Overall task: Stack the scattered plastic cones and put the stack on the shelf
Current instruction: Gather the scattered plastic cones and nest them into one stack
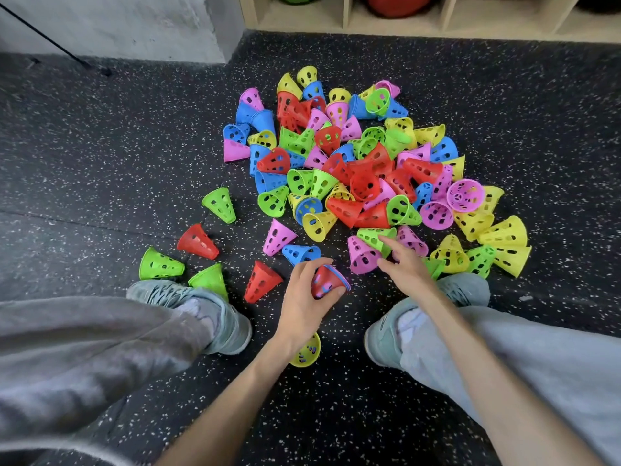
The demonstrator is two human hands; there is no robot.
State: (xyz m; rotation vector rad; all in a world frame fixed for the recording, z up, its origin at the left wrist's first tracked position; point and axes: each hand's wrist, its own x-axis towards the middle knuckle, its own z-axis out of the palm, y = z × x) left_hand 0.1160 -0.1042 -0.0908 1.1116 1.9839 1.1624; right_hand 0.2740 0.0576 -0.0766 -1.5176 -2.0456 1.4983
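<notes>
A black speckled rubber floor (100,146) runs up to a pale wooden shelf unit (420,26) along the far edge. A heap of perforated plastic cones (353,169) in five colours spreads mid-floor, open floor to its left. The left hand (307,297) grips a red nested cone stack (327,280); the right hand (401,265), fingers spread, touches a green plastic cone (371,238).

I am wearing loose light grey trousers (87,334), the cloth bunching in soft folds over pale socks (193,306). I am wearing grey-blue mesh trainers (232,327). My forearms (235,395) are showing bare, with no sleeves.
</notes>
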